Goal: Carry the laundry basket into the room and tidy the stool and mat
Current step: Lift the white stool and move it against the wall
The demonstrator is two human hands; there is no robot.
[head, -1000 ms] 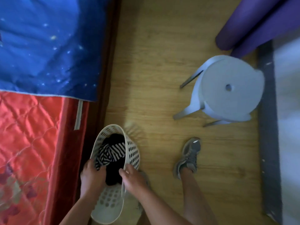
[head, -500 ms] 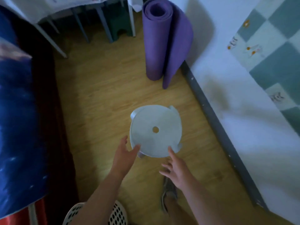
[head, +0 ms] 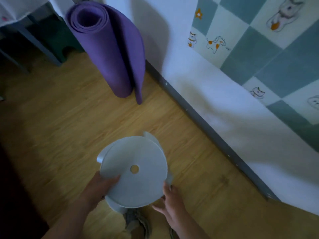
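Observation:
A pale round plastic stool (head: 136, 171) with a hole in its seat fills the lower middle of the head view, over the wooden floor. My left hand (head: 101, 187) grips the seat's left rim, thumb on top. My right hand (head: 170, 202) holds the seat's lower right edge from underneath. A purple rolled mat (head: 110, 49) stands upright against the wall farther ahead, its loose flap hanging to the right. The laundry basket is out of view.
A white wall with a grey skirting board (head: 207, 128) and teal checked tiles (head: 259, 49) runs along the right. Dark table legs (head: 39, 44) and a green step stool (head: 58, 44) stand at the far left. My grey shoe (head: 136, 223) is below the stool.
A second ago both hands held the basket by the bed. They then reached for the stool and now grip its seat; the view has moved closer to stool and mat.

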